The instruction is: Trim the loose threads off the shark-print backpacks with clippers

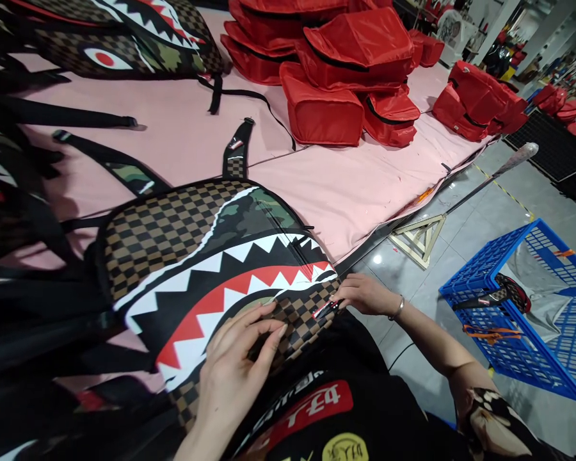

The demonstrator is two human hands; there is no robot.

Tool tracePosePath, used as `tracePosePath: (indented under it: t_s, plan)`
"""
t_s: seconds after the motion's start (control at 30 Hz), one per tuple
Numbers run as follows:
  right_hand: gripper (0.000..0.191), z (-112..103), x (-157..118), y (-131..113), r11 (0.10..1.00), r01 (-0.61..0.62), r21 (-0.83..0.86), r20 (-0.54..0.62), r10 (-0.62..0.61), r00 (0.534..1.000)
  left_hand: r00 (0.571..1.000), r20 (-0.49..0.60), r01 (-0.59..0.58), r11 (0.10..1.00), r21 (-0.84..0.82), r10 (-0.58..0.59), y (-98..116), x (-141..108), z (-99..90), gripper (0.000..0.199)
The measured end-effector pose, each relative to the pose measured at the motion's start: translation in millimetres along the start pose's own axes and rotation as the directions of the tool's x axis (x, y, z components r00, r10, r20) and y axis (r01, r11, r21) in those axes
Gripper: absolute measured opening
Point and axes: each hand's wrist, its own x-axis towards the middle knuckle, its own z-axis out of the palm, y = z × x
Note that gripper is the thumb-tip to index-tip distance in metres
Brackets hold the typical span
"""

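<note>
A backpack (163,237) in brown and black checks, with a camouflage patch and a red and white shark mouth, lies on the pink table cover (336,186) close to my body. My left hand (242,358) rests over its lower part, thumb and fingers curved toward each other; what they pinch, if anything, is too small to tell. At the bag's right corner, my right hand (362,294) has its fingertips closed on the edge beside a small red, white and black tag (325,310). A shoulder strap (237,150) sticks out beyond the bag's far edge.
Red bags (355,48) are piled at the back. Another shark-pattern backpack (105,51) lies at the far left, with dark straps and bags along the left side. On the floor at right stand a blue crate (518,346) and a triangular-based stand (420,237).
</note>
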Motion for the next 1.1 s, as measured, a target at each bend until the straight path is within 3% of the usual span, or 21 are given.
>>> tracePosePath:
  t_s: [0.33,0.5,0.63,0.87,1.0,1.1]
  plan:
    - [0.016,7,-5,-2,1.000,-0.011,-0.002,-0.089,0.010,0.996,1.000,-0.009,-0.030,1.000,0.003,0.030,-3,-3,3.1,0.010]
    - [0.016,10,-12,0,0.999,-0.035,0.034,-0.134,0.039,0.990,1.000,-0.022,0.022,1.000,0.006,-0.022,-4,-7,0.4,0.010]
    - [0.016,7,-15,-1,0.994,-0.105,0.029,-0.097,0.107,0.990,0.999,-0.027,0.043,0.999,-0.007,-0.043,-3,-8,-2.5,0.010]
    - [0.019,2,-3,-6,0.999,-0.043,0.022,-0.057,0.044,0.997,0.998,-0.045,0.035,0.999,-0.017,-0.035,-3,-8,-3.3,0.011]
    - [0.021,2,-4,-9,0.986,-0.077,0.147,-0.057,0.086,0.995,0.998,-0.050,0.029,1.000,-0.011,-0.029,-2,-9,-4.7,0.009]
    - [0.024,-1,-12,-6,0.907,-0.240,0.346,-0.021,0.263,0.965,1.000,-0.024,-0.005,1.000,-0.021,0.004,-1,-8,-4.2,0.007]
